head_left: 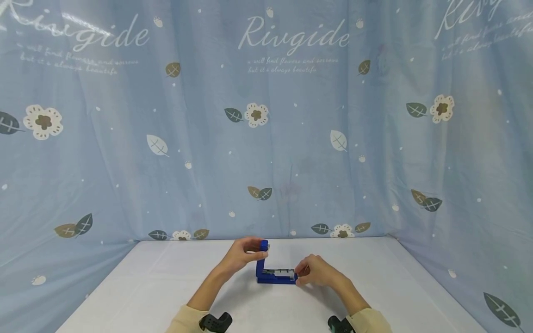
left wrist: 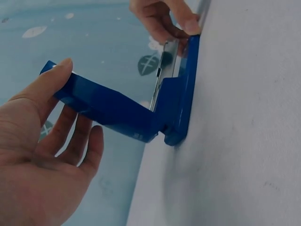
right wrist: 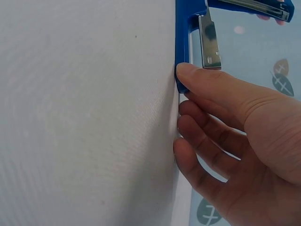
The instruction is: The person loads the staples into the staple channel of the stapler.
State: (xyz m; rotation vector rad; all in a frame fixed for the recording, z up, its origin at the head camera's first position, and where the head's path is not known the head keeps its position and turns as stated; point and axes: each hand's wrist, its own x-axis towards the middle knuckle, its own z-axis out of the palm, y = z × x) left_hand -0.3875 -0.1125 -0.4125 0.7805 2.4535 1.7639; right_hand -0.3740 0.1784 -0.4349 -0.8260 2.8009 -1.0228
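A blue stapler (head_left: 276,280) stands on the white table with its top arm swung straight up from the base. My left hand (head_left: 237,256) pinches the free end of that raised top arm (left wrist: 106,101), thumb on one side and fingers on the other. At the other end, my right hand (head_left: 319,272) holds the tip of the base (right wrist: 183,52) between thumb and fingers. Above the base lies the silver staple magazine (right wrist: 210,44), uncovered. Whether it contains staples I cannot tell.
The white table (head_left: 158,282) runs back to a blue patterned curtain (head_left: 291,152), which also hangs along the left and right sides. Dark straps with devices (head_left: 216,322) are on both wrists, over beige sleeves.
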